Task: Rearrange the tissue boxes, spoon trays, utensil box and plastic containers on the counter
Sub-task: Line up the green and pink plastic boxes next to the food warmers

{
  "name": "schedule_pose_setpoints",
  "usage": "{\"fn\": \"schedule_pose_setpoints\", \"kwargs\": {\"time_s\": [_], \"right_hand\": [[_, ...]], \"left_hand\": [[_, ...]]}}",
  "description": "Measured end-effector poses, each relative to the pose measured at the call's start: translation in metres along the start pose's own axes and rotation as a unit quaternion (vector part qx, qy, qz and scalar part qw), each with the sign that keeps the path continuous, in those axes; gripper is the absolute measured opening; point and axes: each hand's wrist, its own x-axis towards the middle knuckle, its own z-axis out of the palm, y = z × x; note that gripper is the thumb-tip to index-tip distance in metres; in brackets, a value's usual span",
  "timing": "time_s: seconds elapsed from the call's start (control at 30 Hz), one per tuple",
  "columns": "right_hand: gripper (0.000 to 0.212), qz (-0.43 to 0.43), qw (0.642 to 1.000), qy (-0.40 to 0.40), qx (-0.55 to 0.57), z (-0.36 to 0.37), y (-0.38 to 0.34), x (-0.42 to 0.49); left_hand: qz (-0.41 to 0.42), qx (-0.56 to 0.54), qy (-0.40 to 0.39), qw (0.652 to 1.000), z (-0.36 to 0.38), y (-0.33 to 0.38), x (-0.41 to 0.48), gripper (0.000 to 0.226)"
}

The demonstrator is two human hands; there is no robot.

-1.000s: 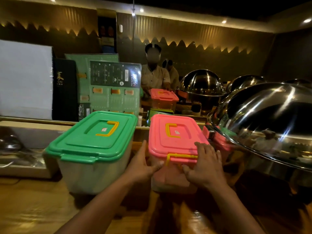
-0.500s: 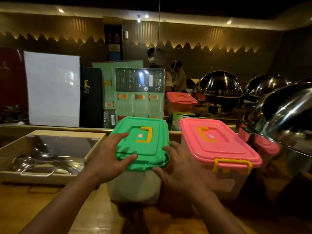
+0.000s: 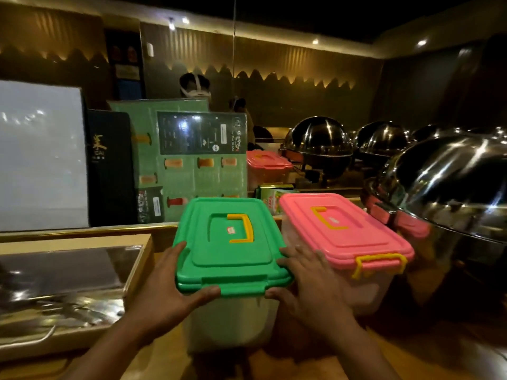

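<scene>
Switching off the pink box (image 3: 343, 231), left hand (image 3: 164, 286) and right hand (image 3: 310, 286) now grip the green box (image 3: 227, 242), fingers (image 3: 178, 249) curled round its lid edges; it sits on the tabletop (image 3: 411, 360) just beside the pink one, and repositioning looks next.

Live, head cam, I see two hands | left hand (image 3: 164, 293): bare, thumb plain to see | right hand (image 3: 310, 283): bare, knuckles and fingers clear, nails too dim to read | left forearm (image 3: 109, 348): bare right down to the bottom edge | right forearm (image 3: 365, 349): same, bare to the edge, slim
</scene>
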Motion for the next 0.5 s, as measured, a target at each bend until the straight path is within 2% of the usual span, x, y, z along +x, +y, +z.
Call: {"fn": "schedule_pose_setpoints", "kwargs": {"time_s": [0.27,0.5], "right_hand": [[0.076,0.022,0.999,-0.006,-0.043,-0.004,0.023,0.006],[0.08,0.045,0.997,-0.02,-0.056,-0.003,0.044,0.009]], "left_hand": [[0.014,-0.01,0.007,1.0,0.028,0.018,0.011,0.136],[0.013,-0.02,0.013,1.0,0.049,0.023,0.023,0.141]]}}
